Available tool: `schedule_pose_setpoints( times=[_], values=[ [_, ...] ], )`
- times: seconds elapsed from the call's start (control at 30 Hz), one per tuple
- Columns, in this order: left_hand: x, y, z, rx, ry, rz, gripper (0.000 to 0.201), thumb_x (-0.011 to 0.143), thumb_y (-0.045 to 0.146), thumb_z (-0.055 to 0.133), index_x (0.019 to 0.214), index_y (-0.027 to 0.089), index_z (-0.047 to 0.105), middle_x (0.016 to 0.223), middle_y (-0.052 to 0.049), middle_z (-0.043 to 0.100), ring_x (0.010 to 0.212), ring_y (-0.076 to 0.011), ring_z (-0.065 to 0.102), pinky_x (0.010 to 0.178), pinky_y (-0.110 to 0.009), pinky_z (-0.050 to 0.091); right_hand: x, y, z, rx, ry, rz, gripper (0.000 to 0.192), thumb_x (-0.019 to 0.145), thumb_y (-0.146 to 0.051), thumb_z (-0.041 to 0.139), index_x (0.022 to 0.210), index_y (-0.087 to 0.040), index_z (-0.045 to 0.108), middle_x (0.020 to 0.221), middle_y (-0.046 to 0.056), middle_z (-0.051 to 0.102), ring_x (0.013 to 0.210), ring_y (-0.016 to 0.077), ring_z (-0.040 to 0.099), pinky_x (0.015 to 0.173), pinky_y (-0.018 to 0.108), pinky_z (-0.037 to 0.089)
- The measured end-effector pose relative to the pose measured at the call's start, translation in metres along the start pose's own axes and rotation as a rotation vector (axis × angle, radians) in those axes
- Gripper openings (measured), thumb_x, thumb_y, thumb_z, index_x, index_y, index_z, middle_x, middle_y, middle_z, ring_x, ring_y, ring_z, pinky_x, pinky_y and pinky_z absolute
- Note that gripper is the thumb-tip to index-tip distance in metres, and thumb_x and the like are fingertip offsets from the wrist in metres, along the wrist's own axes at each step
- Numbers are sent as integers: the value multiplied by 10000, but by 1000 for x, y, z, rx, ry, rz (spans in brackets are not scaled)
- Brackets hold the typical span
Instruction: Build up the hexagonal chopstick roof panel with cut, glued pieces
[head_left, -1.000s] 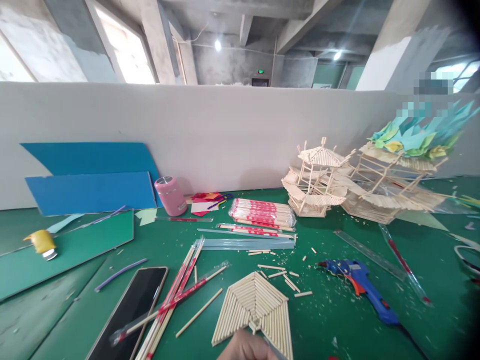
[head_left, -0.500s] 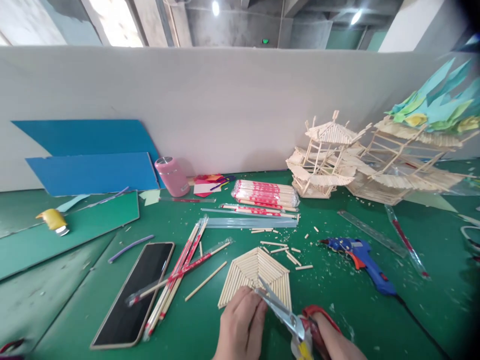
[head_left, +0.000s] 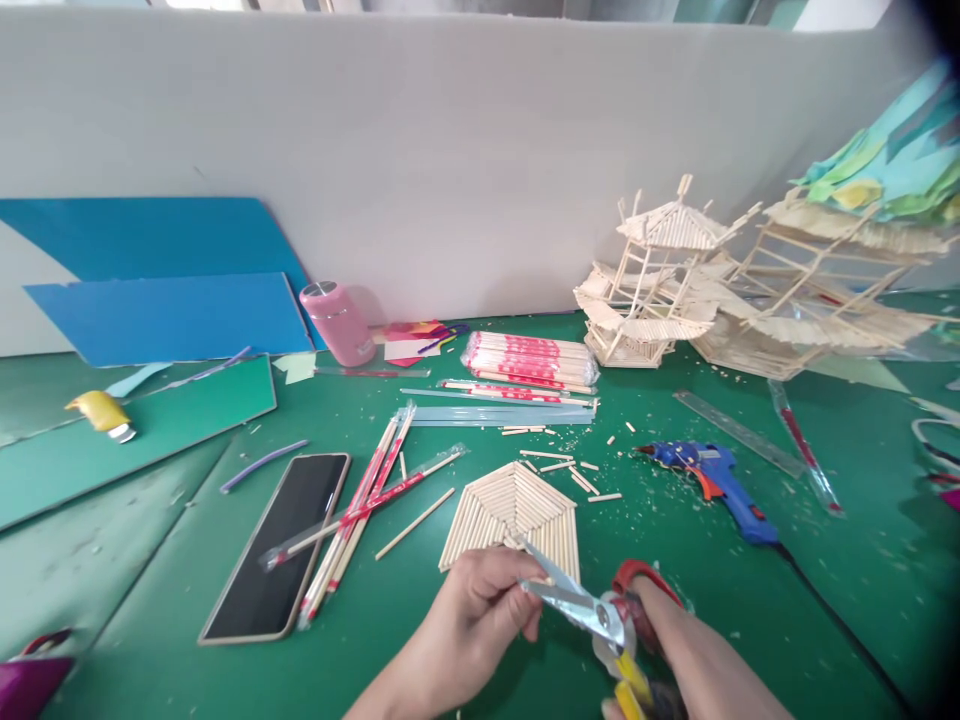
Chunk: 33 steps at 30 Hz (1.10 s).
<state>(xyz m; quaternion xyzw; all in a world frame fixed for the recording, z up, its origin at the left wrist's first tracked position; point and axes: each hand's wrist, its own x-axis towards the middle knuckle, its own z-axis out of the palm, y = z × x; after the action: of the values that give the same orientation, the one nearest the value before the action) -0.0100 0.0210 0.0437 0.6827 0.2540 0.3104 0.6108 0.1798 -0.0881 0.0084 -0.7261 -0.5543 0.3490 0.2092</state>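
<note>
Stick panel [head_left: 517,505]: pale, fan-shaped, flat. Left hand [head_left: 480,600] pinching edge; right hand [head_left: 675,640] gripping scissors [head_left: 581,610].

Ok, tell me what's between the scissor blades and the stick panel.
Nothing visible. The scissors in the right hand already reach the near edge of the stick panel, where the left hand pinches a small piece.

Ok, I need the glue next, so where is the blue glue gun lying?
In the head view the blue glue gun lies on the green table, right of the stick panel, just below the clear ruler.
</note>
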Motion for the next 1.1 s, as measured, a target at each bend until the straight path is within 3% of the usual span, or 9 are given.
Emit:
schedule_pose_setpoints(
  times=[0.1,0.33,0.67,0.87,1.1],
  values=[
    [0,0,0,-39,-21,-17,374,861,435,448,731,135,628,512,5,499,511,-98,456,528,-216,368,-2,2,1,-18,68,12,499,490,-300,686,953,-238,509,779,49,627,775,267,621,679,316,498],
    [-2,0,2,-50,-18,13,333,867,394,459,742,140,633,521,3,514,510,-95,460,523,-211,370,-4,5,5,-21,90,15,296,558,-338,590,810,-241,470,649,18,569,622,220,593,572,292,450],
    [-2,-1,2,7,-24,41,316,885,349,441,715,137,603,535,0,525,525,-91,467,518,-194,369,-3,-6,-10,-149,-37,-21,378,589,-266,572,952,-186,510,687,20,620,643,193,597,567,243,423],
    [-1,-8,1,6,-16,30,285,887,318,445,733,136,601,541,3,520,511,-85,467,511,-188,367,-4,-17,-24,-168,-88,-78,307,616,-233,548,914,-165,525,728,40,629,635,186,592,566,251,423],
    [0,-7,1,20,-30,-11,334,883,321,446,642,127,571,534,-1,506,522,-87,463,514,-187,357,-4,-15,-22,-137,-95,-57,333,646,-230,538,972,-165,534,748,62,647,703,210,618,626,271,443]
  ],
)
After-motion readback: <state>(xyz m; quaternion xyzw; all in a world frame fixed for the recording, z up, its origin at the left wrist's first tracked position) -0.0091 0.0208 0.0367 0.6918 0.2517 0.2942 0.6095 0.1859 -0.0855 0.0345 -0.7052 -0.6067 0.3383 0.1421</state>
